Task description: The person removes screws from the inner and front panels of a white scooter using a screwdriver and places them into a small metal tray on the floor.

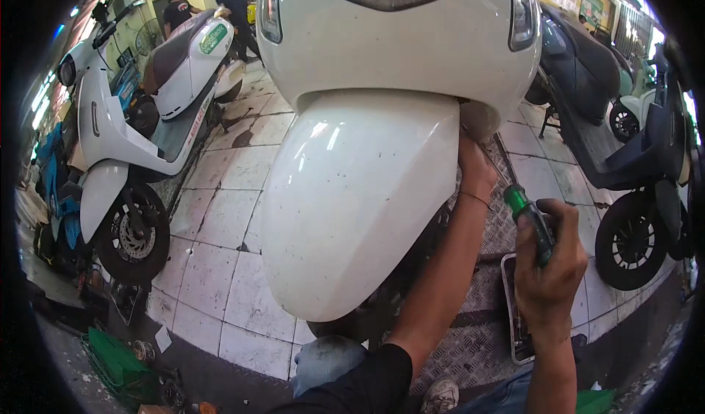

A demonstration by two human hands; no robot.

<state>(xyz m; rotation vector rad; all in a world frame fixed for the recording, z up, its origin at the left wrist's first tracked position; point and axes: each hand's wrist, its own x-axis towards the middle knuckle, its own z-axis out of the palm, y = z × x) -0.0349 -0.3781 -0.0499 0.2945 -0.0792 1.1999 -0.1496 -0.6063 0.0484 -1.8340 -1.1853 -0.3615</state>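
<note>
Clenching the screwdriver (534, 227) in the right hand (554, 271) just past three o'clock, aimed toward eleven, with the left hand (477, 170) beside the fender (360, 204), fingers hidden, no telling their hold — best seat squarely before twisting!

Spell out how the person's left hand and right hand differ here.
The left hand reaches in behind the edge of the white front fender, its fingers hidden; the right hand is out in the open.
The right hand grips a green-and-black screwdriver; whether the left hand holds anything cannot be seen.
The left hand has a thin dark band at its wrist; the right hand shows none.
Both are ungloved.
</note>
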